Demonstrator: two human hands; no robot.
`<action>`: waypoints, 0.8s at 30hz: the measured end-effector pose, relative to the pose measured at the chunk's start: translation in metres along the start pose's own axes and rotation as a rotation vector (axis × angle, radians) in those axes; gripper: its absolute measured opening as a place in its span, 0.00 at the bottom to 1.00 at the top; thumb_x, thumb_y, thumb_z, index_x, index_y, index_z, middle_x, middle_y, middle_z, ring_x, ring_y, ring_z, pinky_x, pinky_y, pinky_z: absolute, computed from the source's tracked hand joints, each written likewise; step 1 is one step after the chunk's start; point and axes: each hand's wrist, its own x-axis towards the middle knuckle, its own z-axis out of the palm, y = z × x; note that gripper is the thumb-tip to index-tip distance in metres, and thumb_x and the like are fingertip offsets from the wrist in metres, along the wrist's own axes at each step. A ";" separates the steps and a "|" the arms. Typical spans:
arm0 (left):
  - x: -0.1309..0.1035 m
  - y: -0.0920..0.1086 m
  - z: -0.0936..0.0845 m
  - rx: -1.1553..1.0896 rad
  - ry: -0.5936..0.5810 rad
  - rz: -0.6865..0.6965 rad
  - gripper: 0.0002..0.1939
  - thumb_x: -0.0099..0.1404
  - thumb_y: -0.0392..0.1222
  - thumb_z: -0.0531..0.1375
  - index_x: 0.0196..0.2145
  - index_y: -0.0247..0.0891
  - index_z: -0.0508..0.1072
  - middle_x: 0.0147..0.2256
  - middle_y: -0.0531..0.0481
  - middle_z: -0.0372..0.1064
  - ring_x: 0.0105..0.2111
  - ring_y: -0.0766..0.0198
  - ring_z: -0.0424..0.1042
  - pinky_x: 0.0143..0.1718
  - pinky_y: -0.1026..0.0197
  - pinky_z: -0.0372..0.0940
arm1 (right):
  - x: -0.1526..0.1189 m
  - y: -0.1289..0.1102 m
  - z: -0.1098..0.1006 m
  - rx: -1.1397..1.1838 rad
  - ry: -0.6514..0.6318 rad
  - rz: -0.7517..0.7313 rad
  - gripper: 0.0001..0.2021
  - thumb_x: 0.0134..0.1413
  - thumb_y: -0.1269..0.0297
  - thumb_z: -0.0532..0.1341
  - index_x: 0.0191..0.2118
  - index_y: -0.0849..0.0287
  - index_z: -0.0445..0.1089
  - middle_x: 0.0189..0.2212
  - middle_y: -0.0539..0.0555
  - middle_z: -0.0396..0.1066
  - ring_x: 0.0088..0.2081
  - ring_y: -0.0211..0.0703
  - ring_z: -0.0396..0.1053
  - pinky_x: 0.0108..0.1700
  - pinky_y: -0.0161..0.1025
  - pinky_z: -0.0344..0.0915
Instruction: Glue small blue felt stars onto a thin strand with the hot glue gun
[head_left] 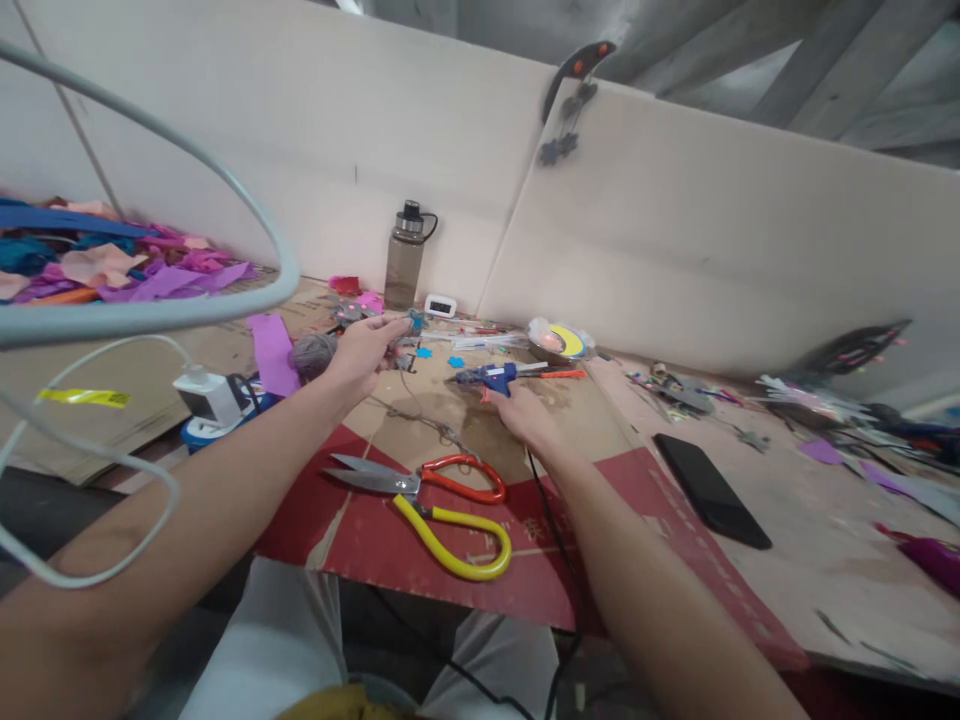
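Observation:
My left hand (pixel 369 352) is closed, its fingertips pinching a small blue flower piece (pixel 415 320) with thin string hanging below. In my right hand (pixel 517 408) is a blue glue gun (pixel 491 378), its nozzle pointing left toward the middle of the cardboard. Two flat blue flower pieces, one (pixel 424 353) near my left fingers and another (pixel 457 362) above the gun's nozzle, lie on the cardboard (pixel 390 425). Grey string (pixel 442 430) trails between my hands. A ball of grey yarn (pixel 313 354) sits beside my left wrist.
Scissors (pixel 420 480) with red and yellow handles lie at the front. A black phone (pixel 709 490) is on the right. A bottle (pixel 405 260) stands at the back by a small white clock (pixel 440 305). A charger (pixel 210 398) and looping white cable are at left; coloured scraps (pixel 105 262) lie beyond.

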 end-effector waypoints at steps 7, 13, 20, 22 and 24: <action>-0.003 -0.006 0.004 0.132 -0.004 0.142 0.09 0.50 0.42 0.67 0.27 0.34 0.74 0.24 0.54 0.67 0.22 0.72 0.61 0.19 0.68 0.51 | -0.019 -0.028 0.000 0.138 0.359 -0.265 0.10 0.53 0.61 0.57 0.39 0.61 0.65 0.44 0.65 0.67 0.50 0.55 0.64 0.53 0.53 0.59; -0.012 -0.001 0.004 0.558 0.037 0.544 0.06 0.55 0.42 0.64 0.29 0.37 0.77 0.34 0.48 0.75 0.38 0.60 0.70 0.46 0.57 0.61 | -0.013 -0.088 0.027 1.159 0.035 -0.239 0.21 0.42 0.65 0.63 0.42 0.54 0.53 0.41 0.52 0.67 0.43 0.39 0.69 0.50 0.42 0.64; -0.012 0.000 0.003 0.472 0.049 0.493 0.10 0.57 0.43 0.62 0.34 0.35 0.77 0.29 0.49 0.73 0.30 0.64 0.70 0.33 0.62 0.63 | -0.013 -0.104 0.039 1.189 -0.003 -0.296 0.22 0.45 0.64 0.63 0.44 0.51 0.51 0.28 0.42 0.65 0.25 0.35 0.63 0.30 0.35 0.62; -0.010 -0.005 0.004 0.369 0.000 0.430 0.10 0.57 0.44 0.62 0.33 0.34 0.76 0.26 0.51 0.72 0.25 0.67 0.68 0.27 0.64 0.61 | -0.015 -0.100 0.035 1.011 0.140 -0.393 0.16 0.47 0.65 0.62 0.41 0.53 0.57 0.27 0.44 0.64 0.26 0.35 0.62 0.30 0.35 0.60; -0.009 -0.008 0.006 0.299 -0.053 0.386 0.09 0.56 0.44 0.63 0.30 0.34 0.75 0.24 0.51 0.71 0.22 0.69 0.67 0.25 0.65 0.60 | -0.015 -0.095 0.030 0.847 0.266 -0.462 0.07 0.50 0.65 0.60 0.36 0.56 0.62 0.28 0.47 0.64 0.29 0.37 0.62 0.33 0.36 0.60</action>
